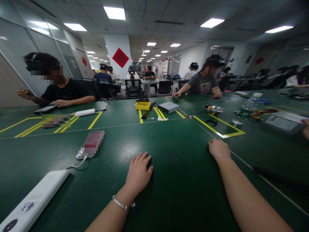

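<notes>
My left hand (140, 173) lies palm down on the green table (173, 193), its fingers stretched out and slightly apart, with nothing in it. A beaded bracelet circles that wrist. Farther right, my right hand (219, 149) rests on the tabletop in a loose fist. Its fingertips are turned under, and no object shows in or around it. A phone (93, 144), its screen blurred out, lies to the left of my left hand. A white cable runs from it to a long white power strip or box (36, 199) at the lower left.
Yellow tape (231, 132) marks areas farther back. Beyond lie a yellow tray (142, 105), a grey box (168, 107), a metal bowl (218, 110), a plastic bottle (249, 104) and a metal power-supply-like unit (285, 121). Co-workers sit across the table; another person's hand shows at the right edge.
</notes>
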A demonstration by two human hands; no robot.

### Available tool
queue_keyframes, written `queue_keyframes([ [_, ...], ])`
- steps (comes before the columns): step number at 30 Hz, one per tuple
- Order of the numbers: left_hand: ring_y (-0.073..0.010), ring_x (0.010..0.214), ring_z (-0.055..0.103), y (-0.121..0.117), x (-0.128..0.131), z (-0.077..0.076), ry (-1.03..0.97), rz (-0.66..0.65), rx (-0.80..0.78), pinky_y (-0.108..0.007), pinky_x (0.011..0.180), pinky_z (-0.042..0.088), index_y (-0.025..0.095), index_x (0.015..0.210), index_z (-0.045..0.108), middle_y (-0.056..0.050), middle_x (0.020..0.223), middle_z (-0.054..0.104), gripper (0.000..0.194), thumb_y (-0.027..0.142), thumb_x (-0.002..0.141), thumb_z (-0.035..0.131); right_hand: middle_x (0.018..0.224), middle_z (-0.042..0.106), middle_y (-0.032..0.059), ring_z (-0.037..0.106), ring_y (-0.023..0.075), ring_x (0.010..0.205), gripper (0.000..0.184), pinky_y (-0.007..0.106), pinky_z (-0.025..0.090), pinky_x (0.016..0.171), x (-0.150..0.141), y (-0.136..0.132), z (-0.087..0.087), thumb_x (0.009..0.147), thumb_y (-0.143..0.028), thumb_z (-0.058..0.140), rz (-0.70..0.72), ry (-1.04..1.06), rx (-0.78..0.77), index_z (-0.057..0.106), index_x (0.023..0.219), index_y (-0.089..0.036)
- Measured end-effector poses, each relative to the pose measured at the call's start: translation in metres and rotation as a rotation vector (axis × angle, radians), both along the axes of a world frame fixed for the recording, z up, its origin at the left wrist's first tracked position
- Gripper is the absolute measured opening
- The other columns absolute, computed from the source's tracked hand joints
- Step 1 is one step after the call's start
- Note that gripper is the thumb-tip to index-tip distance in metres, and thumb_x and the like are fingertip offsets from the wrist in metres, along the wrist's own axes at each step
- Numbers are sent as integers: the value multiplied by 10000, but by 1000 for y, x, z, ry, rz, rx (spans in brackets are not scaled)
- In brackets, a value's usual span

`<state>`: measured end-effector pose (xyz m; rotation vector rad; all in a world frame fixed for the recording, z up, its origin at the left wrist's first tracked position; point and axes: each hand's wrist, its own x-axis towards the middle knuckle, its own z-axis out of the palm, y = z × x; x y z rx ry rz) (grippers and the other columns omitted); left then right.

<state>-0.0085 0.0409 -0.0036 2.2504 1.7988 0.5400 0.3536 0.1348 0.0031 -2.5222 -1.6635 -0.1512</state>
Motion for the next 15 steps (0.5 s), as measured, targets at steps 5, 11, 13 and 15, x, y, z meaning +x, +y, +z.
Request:
queue_keyframes([
  [5, -255, 1258, 321, 0, -1, -2, -9, -5, 2, -497, 1023, 231, 251, 1175, 508, -49, 1332, 433, 393, 306, 789, 456, 901, 636, 156, 587, 264, 798, 361, 349, 431, 638, -2, -4, 3, 827, -324, 337, -23, 33, 43, 638, 906, -141],
  [11, -263, 1257, 322, 0, 0, -1, -12, 2, 1, -506, 1020, 237, 250, 1170, 514, -51, 1324, 443, 391, 314, 788, 457, 918, 639, 138, 584, 242, 803, 349, 331, 420, 640, -4, -5, 4, 833, -304, 325, -9, 64, 61, 630, 909, -151],
  [13, -261, 1260, 316, 0, 0, 1, -8, 3, -11, -501, 1024, 232, 246, 1174, 511, -50, 1330, 435, 394, 316, 791, 450, 941, 637, 130, 584, 237, 813, 351, 329, 418, 644, -5, -4, 5, 835, -301, 317, -20, 101, 73, 624, 938, -166],
  [15, -257, 1262, 313, -1, 0, 2, -9, -1, -19, -497, 1028, 227, 244, 1179, 507, -49, 1332, 433, 396, 314, 793, 445, 972, 631, 129, 583, 243, 826, 364, 334, 417, 640, -6, -4, 6, 838, -305, 300, -45, 140, 83, 611, 979, -180],
])
